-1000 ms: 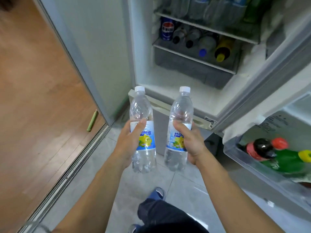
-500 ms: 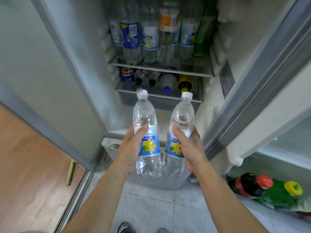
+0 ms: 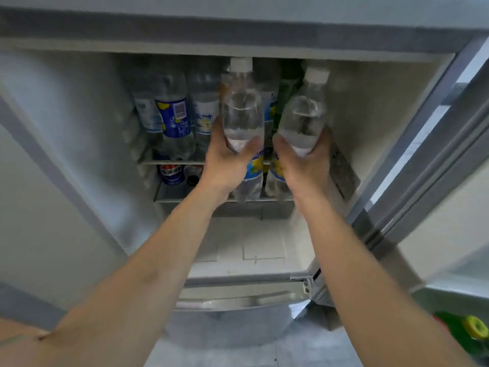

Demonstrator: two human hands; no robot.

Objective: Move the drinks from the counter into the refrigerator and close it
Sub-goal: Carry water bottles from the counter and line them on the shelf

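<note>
Clear plastic fills both of your hands: your left hand (image 3: 225, 165) has its grip wrapped around one lemon-label water bottle (image 3: 242, 115), and your right hand (image 3: 304, 165) is grasping a second bottle (image 3: 301, 120) of the same kind, thumbs across the fronts and fingers curled behind. Both bottles are tilted away from you, white caps leading, and are held up inside the open refrigerator (image 3: 87, 144) in front of the upper shelf (image 3: 169, 162), neither one set down yet. That shelf already carries a row of standing bottles, among them a blue-label bottle (image 3: 174, 120), and the shelf below holds a can (image 3: 171, 174) lying on its side with other bottles hidden behind your hands. By my reading you are partway through: plenty of drinks are stowed, these two are at the point of being placed, and the free space looks to be on the right of the upper shelf. Whether more drinks wait on the tabletop cannot be told, as it is out of view. The refrigerator door (image 3: 423, 160) stands open at your right, so closing remains. Compared with half a second earlier, your arms have stretched forward and upward, the bottles have gone from upright at the lower shelf's height to tipped up against the upper one, and your view has lifted off the floor.
</note>
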